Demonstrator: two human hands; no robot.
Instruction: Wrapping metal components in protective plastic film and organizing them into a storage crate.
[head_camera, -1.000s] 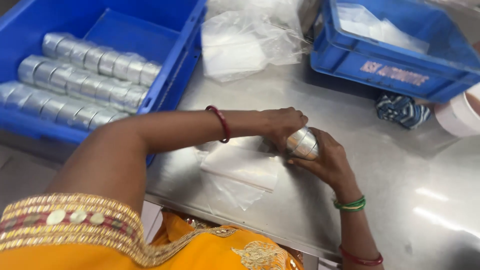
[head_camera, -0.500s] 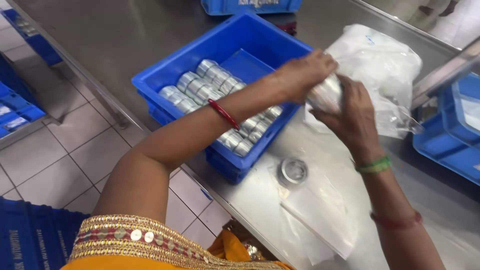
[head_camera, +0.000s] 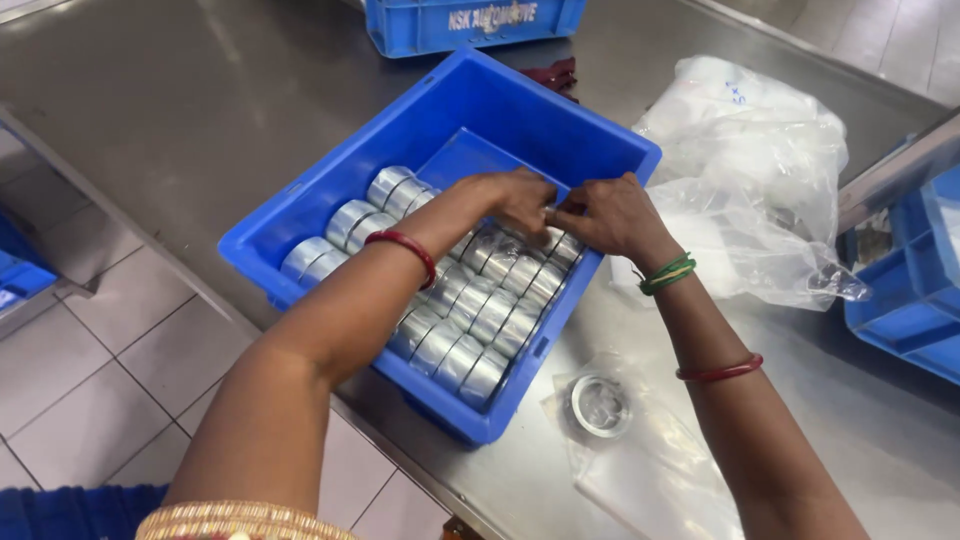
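Note:
Both my hands reach into a blue plastic crate (head_camera: 560, 130) on a steel table. My left hand (head_camera: 520, 200) and my right hand (head_camera: 610, 215) meet over the far end of the rows, fingers pinched together on a bagged metal ring (head_camera: 553, 238) among the others. The crate holds several rows of shiny metal rings (head_camera: 470, 320) wrapped in clear plastic, standing on edge. What exactly lies between my fingertips is partly hidden by the fingers.
A loose metal ring (head_camera: 600, 405) lies on a flat clear plastic bag (head_camera: 650, 460) right of the crate. A heap of clear bags (head_camera: 750, 170) sits behind it. More blue crates stand at the far edge (head_camera: 460, 25) and at the right (head_camera: 905, 290). Tiled floor lies to the left.
My hands carried a wrapped ring from above the table's bag over to the blue crate and lowered it into the rows. The view swung left toward the crate.

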